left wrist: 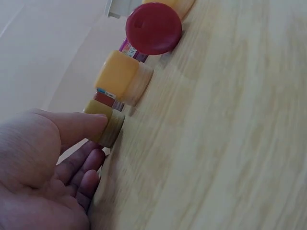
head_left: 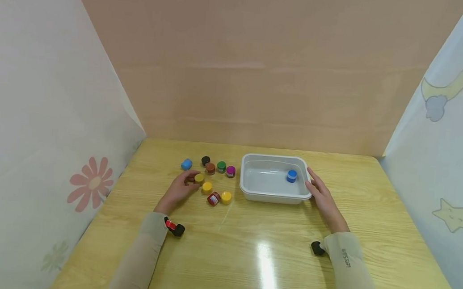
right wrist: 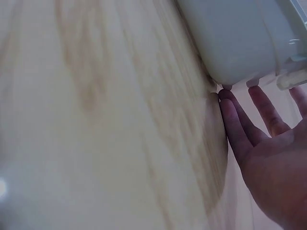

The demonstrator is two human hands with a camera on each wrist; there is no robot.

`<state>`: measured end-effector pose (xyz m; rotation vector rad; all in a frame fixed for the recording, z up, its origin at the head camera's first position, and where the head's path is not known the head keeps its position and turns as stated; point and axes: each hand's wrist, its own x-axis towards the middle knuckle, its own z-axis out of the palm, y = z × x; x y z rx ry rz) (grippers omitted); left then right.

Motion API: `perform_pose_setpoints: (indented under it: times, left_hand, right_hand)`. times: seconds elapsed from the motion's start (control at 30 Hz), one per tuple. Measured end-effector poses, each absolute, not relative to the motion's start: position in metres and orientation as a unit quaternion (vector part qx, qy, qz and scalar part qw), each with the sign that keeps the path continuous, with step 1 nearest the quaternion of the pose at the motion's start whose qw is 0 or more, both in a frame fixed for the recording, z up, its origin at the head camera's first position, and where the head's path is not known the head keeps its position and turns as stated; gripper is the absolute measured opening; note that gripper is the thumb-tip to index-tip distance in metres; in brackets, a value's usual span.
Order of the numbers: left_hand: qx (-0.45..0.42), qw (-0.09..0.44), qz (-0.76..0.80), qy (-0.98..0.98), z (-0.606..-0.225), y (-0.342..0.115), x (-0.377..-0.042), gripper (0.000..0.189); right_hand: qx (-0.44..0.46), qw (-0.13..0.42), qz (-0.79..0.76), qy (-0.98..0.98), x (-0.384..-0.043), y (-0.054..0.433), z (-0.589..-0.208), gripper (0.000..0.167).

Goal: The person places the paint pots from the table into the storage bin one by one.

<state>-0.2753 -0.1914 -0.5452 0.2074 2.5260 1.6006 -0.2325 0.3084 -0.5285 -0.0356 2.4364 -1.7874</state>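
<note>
My left hand (head_left: 177, 190) pinches a small paint jar with a mustard-yellow lid (head_left: 199, 179). In the left wrist view the thumb lies against the lid (left wrist: 98, 110) and the jar stands on the table. Beside it are two jars with yellow lids, a near one (head_left: 207, 187) and another (head_left: 226, 198), with a dark red jar (head_left: 213, 198) lying tipped between them. At the right end of the white plastic tray (head_left: 272, 197), my right hand (head_left: 323, 202) touches the wall with fairly straight fingers. Inside the tray sits a blue-lidded jar (head_left: 291, 176).
Behind the left hand's group stand black (head_left: 205, 160), brown (head_left: 210, 168), green (head_left: 221, 166) and magenta (head_left: 231, 171) jars. A light blue jar (head_left: 186, 164) lies on its side at the far left. Brown paper (head_left: 260, 75) covers the wall behind the wooden table (head_left: 223, 260).
</note>
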Motion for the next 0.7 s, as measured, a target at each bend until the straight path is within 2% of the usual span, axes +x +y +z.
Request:
perform_pose_setpoints:
  times: [0.27,0.7]
  left_hand:
    - [0.073,0.043,0.503,0.860,-0.5515,-0.1925,-0.2775,0.041]
    - [0.058,0.042,0.516,0.854,-0.5476,-0.1904,-0.2760,0.037]
  right_hand:
    - [-0.009,0.065,-0.610,0.790,-0.2312,0.3054,-0.5292,0.066]
    - [0.003,0.076,-0.629,0.774,-0.2317,0.3031,-0.5254,0.068]
